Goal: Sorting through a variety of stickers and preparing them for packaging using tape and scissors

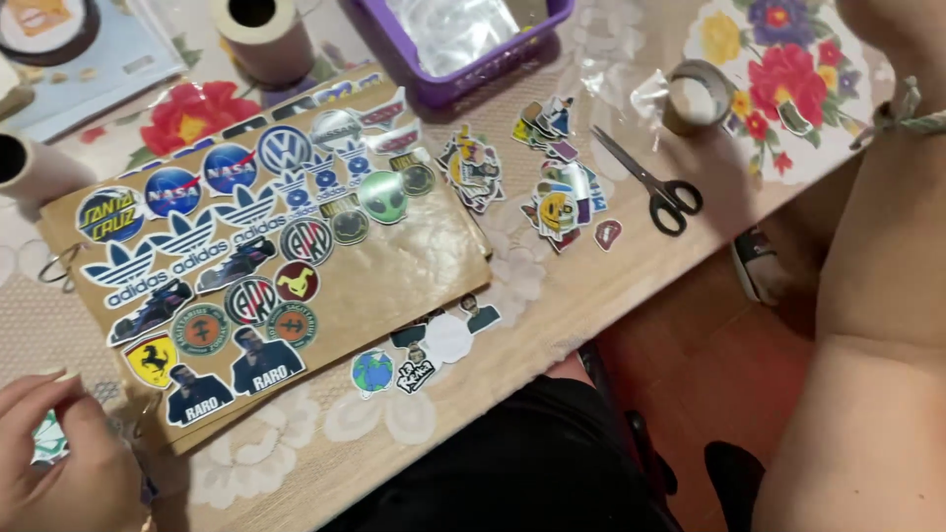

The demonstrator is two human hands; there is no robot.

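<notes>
- The table [591, 296], under a lace and floral cloth, carries everything; take the brown kraft board [394, 286] at its middle as your landmark.
- That board is the largest loose thing, one only, lying flat and tilted, its upper left part covered with stickers set edge to edge. It looks stiff but thin, so I judge it bends if you lift it by one corner; take it by both long edges.
- Above the board's upper right corner stands one purple basket [473, 74] with clear film inside.
- Above and to the left of the board you have two cardboard tubes, one upright [261, 39] and one [30, 167] lying at the frame's edge.
- Right of the board lies one pair of black-handled scissors [650, 182], blades shut, and beyond them one tape roll [698, 99].
- Between board and scissors sit three loose sticker heaps [557, 202]; a few more stickers lie just below the board's lower edge.
- Your left hand [69, 463], below the board's lower left corner, has its fingertips pressed together on a small green-and-white sticker [47, 438]. It is light, limp and likely tacky: hold it by the rim.
- Your right arm crosses the frame's right side; its hand is out of view, so I cannot tell its state.
</notes>
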